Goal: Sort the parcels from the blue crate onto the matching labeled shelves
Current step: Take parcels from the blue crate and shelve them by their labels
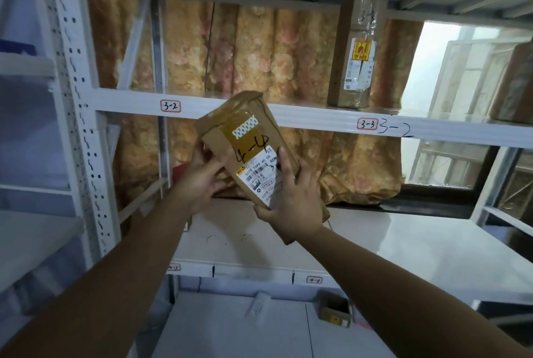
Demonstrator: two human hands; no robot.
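A brown cardboard parcel [245, 138] marked "4-4" by hand, with a white shipping label, is held tilted in the air in front of the white shelving. My left hand [199, 179] grips its lower left side. My right hand [291, 199] grips its lower right corner, thumb across the label. The shelf beam behind it carries red-framed tags "3-2" [170, 106] and "3-3" [367, 124]. The lower shelf [403, 245] has small tags [314, 280] on its front edge, too blurred to read for certain. The blue crate is out of view.
A tall brown box [354, 55] stands on the upper shelf at the right. Another brown parcel [513, 86] sits at the far right edge. On the bottom level lie a small white parcel [259, 305] and a small brown box [334, 311]. A floral curtain hangs behind the racks.
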